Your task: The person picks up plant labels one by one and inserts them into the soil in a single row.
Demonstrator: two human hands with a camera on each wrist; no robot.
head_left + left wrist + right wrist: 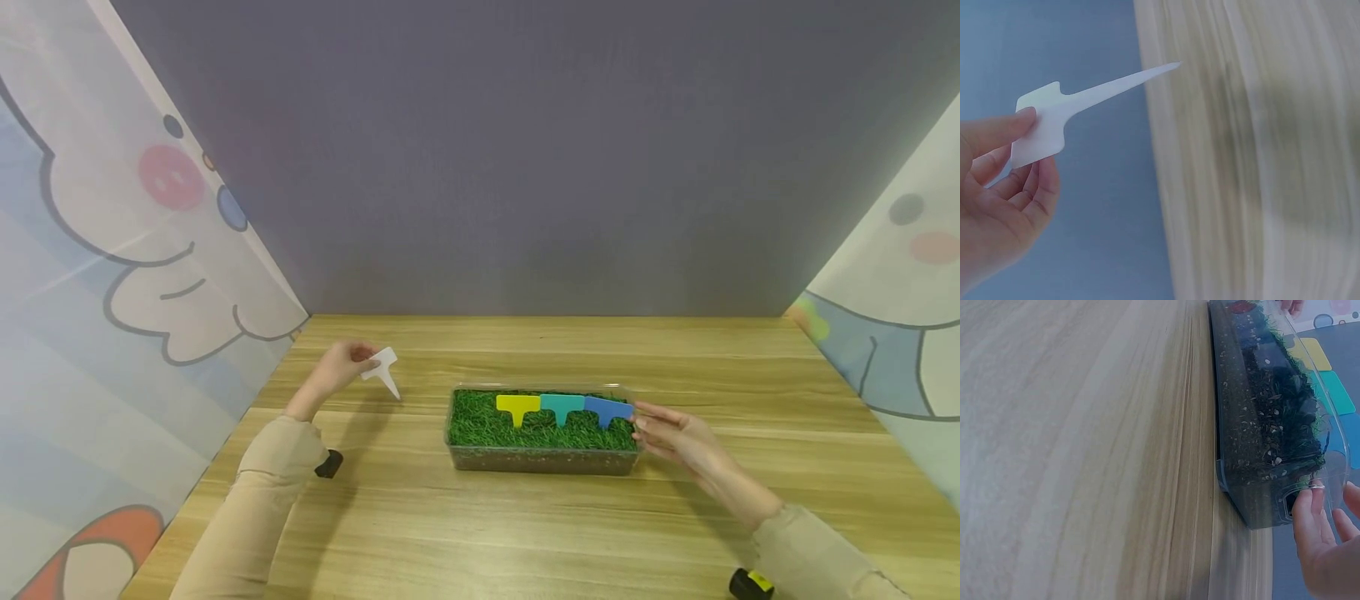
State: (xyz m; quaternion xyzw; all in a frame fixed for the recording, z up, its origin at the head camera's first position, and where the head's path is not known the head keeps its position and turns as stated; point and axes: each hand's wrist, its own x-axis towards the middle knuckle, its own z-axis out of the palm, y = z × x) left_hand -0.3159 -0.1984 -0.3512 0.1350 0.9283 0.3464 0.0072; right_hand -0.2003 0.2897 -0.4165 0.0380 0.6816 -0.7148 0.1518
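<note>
My left hand (347,363) pinches a white T-shaped plant label (1047,119) by its wide head, thumb on one face and fingers behind. The label is held up over the table at the left, its pointed stem slanting down to the right. A clear plastic planter box (543,461) with soil and green grass sits mid-table. Three labels stand in the grass in a row: yellow (517,404), teal (562,404) and blue (608,410). My right hand (686,437) is at the box's right end, its loosely extended fingers against the end wall.
The wooden table (525,533) runs back to a grey wall (540,167). Cartoon-printed curtains hang at the left (90,250) and right (900,275). Black wrist devices show beneath the left sleeve (328,463) and the right sleeve (750,585).
</note>
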